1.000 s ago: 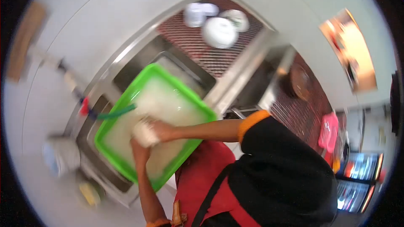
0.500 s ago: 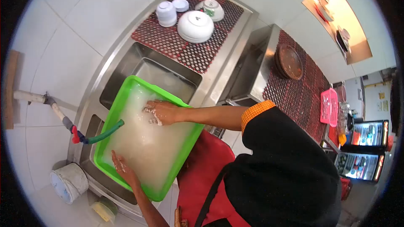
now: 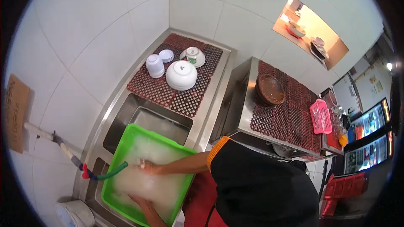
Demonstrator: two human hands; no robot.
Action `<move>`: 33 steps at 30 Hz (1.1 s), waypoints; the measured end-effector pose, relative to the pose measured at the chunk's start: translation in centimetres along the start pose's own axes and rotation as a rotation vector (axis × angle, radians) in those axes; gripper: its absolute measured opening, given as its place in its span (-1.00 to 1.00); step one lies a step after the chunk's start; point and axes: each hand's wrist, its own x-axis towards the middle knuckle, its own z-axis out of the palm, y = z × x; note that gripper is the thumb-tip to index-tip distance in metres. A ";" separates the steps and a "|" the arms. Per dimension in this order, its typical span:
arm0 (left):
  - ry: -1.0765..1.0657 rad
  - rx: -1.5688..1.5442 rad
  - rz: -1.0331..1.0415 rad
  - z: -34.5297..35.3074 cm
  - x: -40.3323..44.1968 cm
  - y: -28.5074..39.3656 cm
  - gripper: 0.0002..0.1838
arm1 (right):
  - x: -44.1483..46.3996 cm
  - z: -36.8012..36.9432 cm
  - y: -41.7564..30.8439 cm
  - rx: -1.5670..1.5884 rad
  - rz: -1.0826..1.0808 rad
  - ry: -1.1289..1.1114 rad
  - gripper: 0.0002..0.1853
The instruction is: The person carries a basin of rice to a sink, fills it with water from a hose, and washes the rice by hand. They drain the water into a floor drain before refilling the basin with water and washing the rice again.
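Observation:
My right hand (image 3: 148, 167) is in the cloudy, foamy water of a green tub (image 3: 185, 193) set over the steel sink. Foam covers its fingertips, and whether it grips anything is hidden. Lower down, my left hand (image 3: 143, 204) dips into the same water near the tub's front side, its fingers under the surface. A green hose (image 3: 113, 171) with a red valve (image 3: 85, 171) reaches over the tub's left rim, its end above the water.
Upside-down white bowls (image 3: 181, 75), cups (image 3: 155, 66) and small dishes (image 3: 166, 55) stand on a red mat (image 3: 145, 85) beyond the sink basin (image 3: 162, 122). Right of it, another counter carries a brown stone mortar (image 3: 270, 89) and a pink basket (image 3: 320, 117). A white bucket (image 3: 75, 214) is lower left.
The view has tilted up, so the tub sits lower in it. Both hands have moved closer together and sunk deeper; the left fingers, visible before, are now under water.

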 end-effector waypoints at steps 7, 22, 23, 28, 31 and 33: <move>0.173 -0.056 -0.044 -1.0 0.9 -2.0 -0.36 | -4.4 2.8 -5.3 0.120 -0.178 0.223 -0.47; 0.301 0.320 0.091 1.3 -6.5 3.2 -0.38 | -6.2 -6.1 -6.5 -0.239 -0.465 0.062 -0.66; 0.295 0.547 0.250 -1.4 -5.0 2.8 -0.46 | -6.6 -8.1 -7.0 -0.323 -0.502 0.084 -0.68; 0.634 0.967 0.726 -6.3 -0.4 0.0 -0.67 | -2.6 -11.0 -3.4 -0.445 -0.359 0.471 -0.44; 0.708 0.704 0.499 -4.9 1.1 0.5 -0.67 | 0.8 -11.0 -0.4 -0.467 -0.319 0.373 -0.28; 0.667 0.573 0.432 -7.5 3.5 -0.7 -0.64 | 1.4 -11.7 -2.3 -0.344 -0.103 0.216 -0.17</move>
